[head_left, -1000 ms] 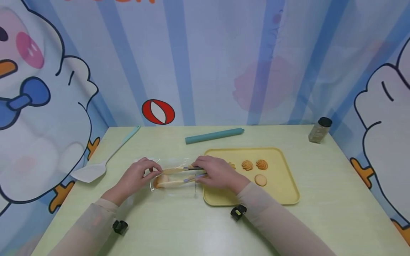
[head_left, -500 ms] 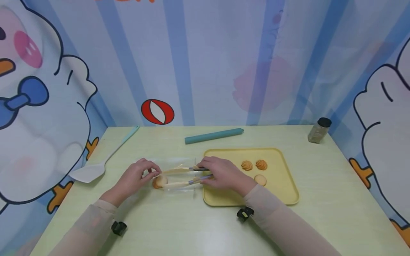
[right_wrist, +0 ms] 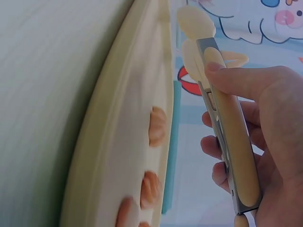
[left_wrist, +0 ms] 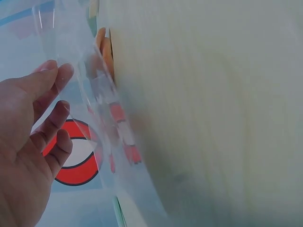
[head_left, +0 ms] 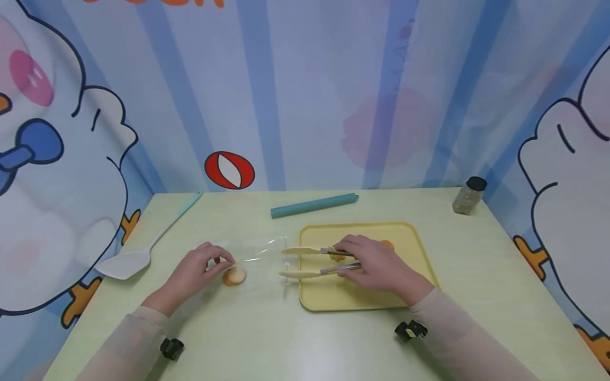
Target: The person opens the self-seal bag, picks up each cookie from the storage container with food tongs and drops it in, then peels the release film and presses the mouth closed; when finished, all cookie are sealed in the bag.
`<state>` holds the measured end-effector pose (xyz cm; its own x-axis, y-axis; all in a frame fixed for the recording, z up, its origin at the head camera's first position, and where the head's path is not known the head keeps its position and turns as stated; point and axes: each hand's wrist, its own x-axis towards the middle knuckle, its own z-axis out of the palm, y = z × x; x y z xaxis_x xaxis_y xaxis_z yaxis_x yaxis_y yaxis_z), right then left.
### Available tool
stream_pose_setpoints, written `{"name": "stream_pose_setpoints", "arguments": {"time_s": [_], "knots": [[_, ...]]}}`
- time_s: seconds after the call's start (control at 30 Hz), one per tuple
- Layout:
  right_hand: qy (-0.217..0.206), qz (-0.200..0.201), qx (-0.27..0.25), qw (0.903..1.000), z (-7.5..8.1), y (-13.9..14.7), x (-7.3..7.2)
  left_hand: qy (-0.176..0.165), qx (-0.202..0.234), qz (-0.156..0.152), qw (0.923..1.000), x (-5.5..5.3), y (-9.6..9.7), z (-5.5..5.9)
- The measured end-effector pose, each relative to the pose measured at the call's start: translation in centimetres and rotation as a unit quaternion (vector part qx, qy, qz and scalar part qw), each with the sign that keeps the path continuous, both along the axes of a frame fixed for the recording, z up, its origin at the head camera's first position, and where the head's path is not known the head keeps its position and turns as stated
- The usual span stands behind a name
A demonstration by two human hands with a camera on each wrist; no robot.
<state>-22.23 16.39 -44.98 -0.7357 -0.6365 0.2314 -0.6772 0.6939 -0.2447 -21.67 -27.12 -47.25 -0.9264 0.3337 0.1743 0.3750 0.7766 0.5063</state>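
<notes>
My left hand (head_left: 193, 271) pinches the edge of a clear plastic bag (head_left: 263, 248) between thumb and fingertips. Two overlapping cookies (head_left: 235, 275) lie at the bag's left end, just beneath those fingers; the left wrist view shows the film (left_wrist: 90, 80) hanging from the pinch. In my right hand (head_left: 378, 264) is a pair of tongs (head_left: 305, 274) with cream tips, spread apart and holding nothing. The tips reach past the left rim of the yellow tray (head_left: 333, 302), near the bag's mouth. Swirled cookies (right_wrist: 157, 126) and a plain round one (right_wrist: 127, 213) lie on the tray, partly hidden by the hand in the head view.
A white spatula (head_left: 126, 263) with a teal handle lies at the left edge of the table (head_left: 267, 338). Behind the tray is a teal rod (head_left: 314, 205). A jar (head_left: 468, 197) with a black lid stands at the back right, and a printed curtain (head_left: 314, 106) hangs behind.
My right hand has drawn the tongs rightward out of the bag and over the tray. The two cookies stay in the bag. My left hand keeps its pinch.
</notes>
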Motion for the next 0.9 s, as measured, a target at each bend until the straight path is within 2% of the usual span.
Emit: {"name": "stream_pose_setpoints", "arguments": {"time_s": [0.27, 0.53, 0.7, 0.9], "knots": [[0.009, -0.055, -0.022, 0.9982, 0.6, 5.1, 1.6, 0.005, -0.003, -0.003, 1.0, 0.1, 0.2, 0.1], [0.003, -0.101, -0.008, 0.9948, 0.1, 9.6, 3.6, 0.002, -0.001, -0.012, 0.9999, 0.0, 0.3, -0.1], [-0.01, -0.133, -0.001, 0.991, -0.3, 11.9, 5.1, 0.0, -0.003, -0.009, 1.0, 0.1, 0.4, -0.2], [-0.004, -0.158, 0.005, 0.9875, -0.1, 14.2, 6.3, -0.004, -0.005, -0.003, 1.0, 0.2, 0.4, -0.1]]}}
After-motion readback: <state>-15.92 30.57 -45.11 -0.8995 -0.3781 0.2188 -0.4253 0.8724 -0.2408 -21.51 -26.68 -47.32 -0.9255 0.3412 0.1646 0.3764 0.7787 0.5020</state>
